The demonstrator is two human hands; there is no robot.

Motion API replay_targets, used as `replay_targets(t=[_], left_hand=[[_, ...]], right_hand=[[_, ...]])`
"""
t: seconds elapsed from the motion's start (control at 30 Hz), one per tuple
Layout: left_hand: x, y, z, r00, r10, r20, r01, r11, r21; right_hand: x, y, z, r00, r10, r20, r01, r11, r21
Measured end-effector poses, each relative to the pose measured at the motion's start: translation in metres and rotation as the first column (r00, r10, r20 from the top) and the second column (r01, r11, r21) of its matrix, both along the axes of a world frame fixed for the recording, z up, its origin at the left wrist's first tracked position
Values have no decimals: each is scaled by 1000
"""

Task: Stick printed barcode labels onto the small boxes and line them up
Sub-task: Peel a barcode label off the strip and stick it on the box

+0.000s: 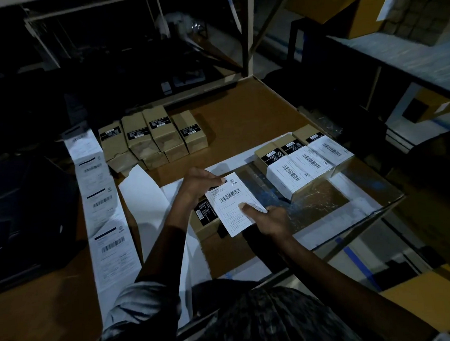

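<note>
Work was about half done, as I judged it. The landmark was the small brown cardboard box (205,225) in front of the person, with a black printed sticker on its top. The white rectangular barcode label (234,204) lay over this box, not yet pressed flat as far as I could see. The left hand (199,183) pinched the far corner of the label, and the right hand (270,219) held its near edge, with one finger pressing on the paper. To the right of the box and farther away, three brown boxes with white labels (304,164) stood side by side in a line, touching each other. Farther away and to the left, a group of unlabelled brown boxes (150,138) waited. On the left of the box a long white strip of printed labels (102,201) lay on the brown table (241,116).
</note>
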State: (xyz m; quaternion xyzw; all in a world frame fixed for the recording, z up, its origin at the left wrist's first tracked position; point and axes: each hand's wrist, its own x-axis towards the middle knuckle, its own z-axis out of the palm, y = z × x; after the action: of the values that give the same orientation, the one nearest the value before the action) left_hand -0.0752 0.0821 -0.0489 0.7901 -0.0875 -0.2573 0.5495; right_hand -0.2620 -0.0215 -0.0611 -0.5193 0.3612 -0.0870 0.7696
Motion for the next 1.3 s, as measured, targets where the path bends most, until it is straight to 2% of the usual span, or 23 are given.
replay_targets(t=[0.2, 0.33, 0.47, 0.7, 0.8, 0.9, 1.07, 1.13, 1.2, 1.3], left_hand=[[1, -2, -4, 1000, 3, 21, -3, 1000, 13], [1, 0, -9, 1000, 5, 22, -5, 1000, -18], [0, 1, -9, 1000, 10, 26, -10, 1000, -21], [-4, 3, -17, 997, 5, 81, -6, 1000, 7], [-9, 4, -17, 989, -23, 149, 15, 999, 51], [-14, 6, -17, 967, -98, 236, 54, 982, 183], [-23, 2, -10, 913, -134, 385, -31, 919, 393], [-26, 5, -6, 920, -143, 366, -52, 878, 476], [-27, 12, -6, 936, -124, 330, -67, 856, 513], [-33, 26, -11, 911, -103, 399, -122, 857, 500]], right_hand=[[0, -3, -3, 999, 34, -24, -34, 999, -12], [1, -4, -7, 998, 47, -38, -49, 996, -77], [4, -5, -11, 998, 53, -42, -54, 998, -26], [4, -4, -15, 997, 52, -52, -55, 997, -48], [5, -6, -17, 995, 70, -67, -76, 994, -84], [5, -8, -13, 994, 80, -74, -90, 987, -131], [6, -8, -17, 997, 47, -55, -55, 988, -145], [6, -7, -24, 994, 52, -95, -65, 988, -139], [5, -8, -26, 987, 49, -155, -81, 975, -206], [4, -9, -31, 971, 29, -238, -123, 913, -390]])
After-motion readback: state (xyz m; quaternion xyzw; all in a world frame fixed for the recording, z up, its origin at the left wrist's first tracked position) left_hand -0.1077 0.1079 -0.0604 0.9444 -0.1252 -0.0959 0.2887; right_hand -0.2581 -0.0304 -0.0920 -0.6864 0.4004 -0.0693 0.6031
